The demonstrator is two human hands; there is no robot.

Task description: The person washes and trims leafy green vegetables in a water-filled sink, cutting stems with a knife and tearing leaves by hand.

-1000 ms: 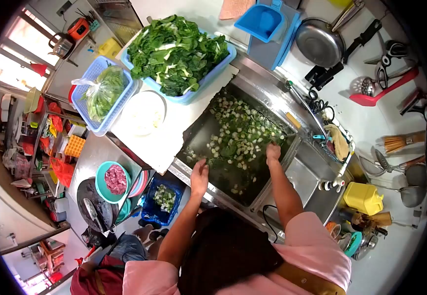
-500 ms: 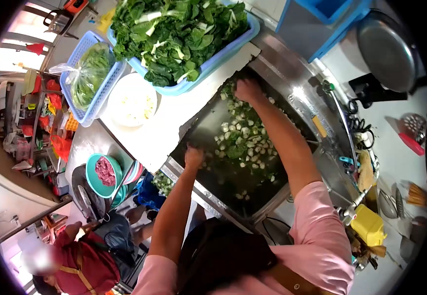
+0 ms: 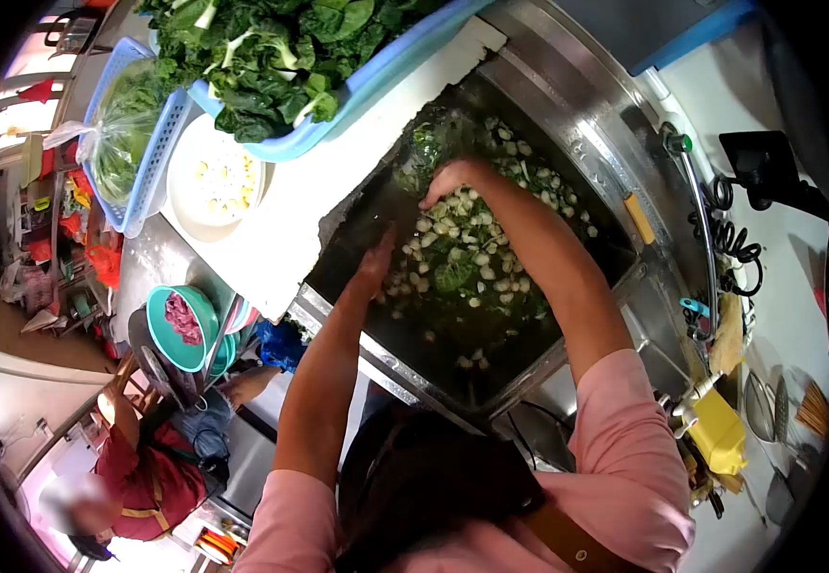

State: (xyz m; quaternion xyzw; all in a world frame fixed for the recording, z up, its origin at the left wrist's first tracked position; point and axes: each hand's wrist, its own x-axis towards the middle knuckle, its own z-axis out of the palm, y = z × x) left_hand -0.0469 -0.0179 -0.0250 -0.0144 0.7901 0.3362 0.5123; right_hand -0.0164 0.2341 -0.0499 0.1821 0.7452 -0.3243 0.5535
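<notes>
A deep metal sink (image 3: 519, 420) holds dark water with many floating pieces of cut leafy greens (image 3: 452, 239), their pale stem ends facing up. My right hand (image 3: 452, 180) reaches in at the far part of the sink, fingers loosely extended and pointing left, against the greens at the surface. My left hand (image 3: 374, 265) is at the left side of the sink, partly under water, with its fingers stretched out beside the floating pieces. Neither hand shows anything gripped, though the water hides some fingertips.
A blue basket (image 3: 357, 105) heaped with greens rests on a white board (image 3: 290, 215), near a bowl (image 3: 185, 205) of pale yellow pieces. Bagged greens (image 3: 128, 134) sit in another basket. A green bowl (image 3: 206, 329) holds meat. A person (image 3: 152, 468) in red works at lower left.
My right hand has moved left and nearer, and its fingers have opened out. My left hand has lowered slightly and straightened its fingers. Floating greens have shifted, and the view has tilted.
</notes>
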